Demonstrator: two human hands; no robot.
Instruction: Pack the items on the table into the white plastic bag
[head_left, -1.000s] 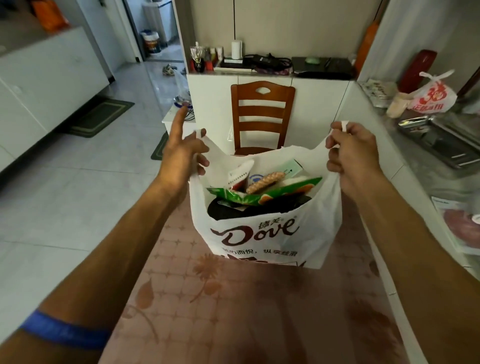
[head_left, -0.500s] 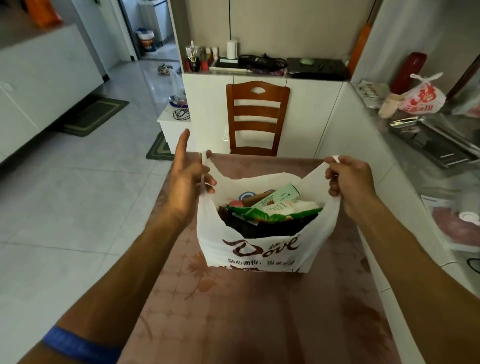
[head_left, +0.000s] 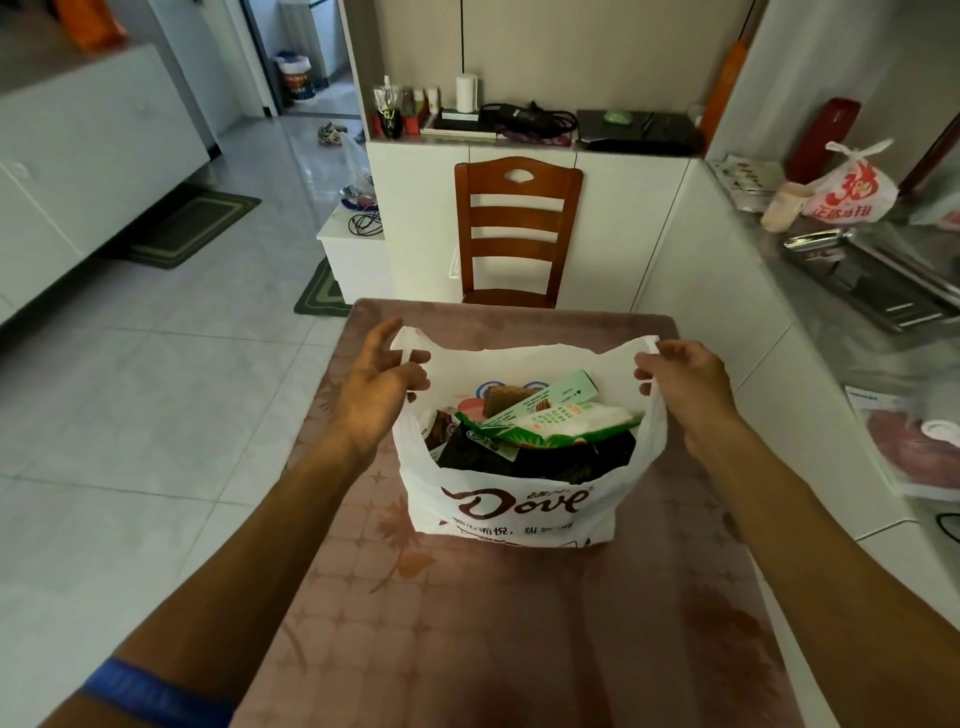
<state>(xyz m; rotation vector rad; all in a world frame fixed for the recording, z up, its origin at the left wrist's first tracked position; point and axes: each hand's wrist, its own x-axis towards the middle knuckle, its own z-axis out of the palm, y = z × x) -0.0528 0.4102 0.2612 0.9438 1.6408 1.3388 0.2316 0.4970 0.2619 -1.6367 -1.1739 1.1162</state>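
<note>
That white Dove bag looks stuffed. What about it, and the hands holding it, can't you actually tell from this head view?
- Lower contents of the white bag: hidden by its opaque wall and the green packet on top.
- Dark items under the packet: too shadowed to identify.
- Left hand grip: the fingers are loose around the handle; real contact is unclear.
- Right hand fingertips: curled behind the handle.
- Table near edge: cut off by the frame.

Full white bag upright on table
</note>
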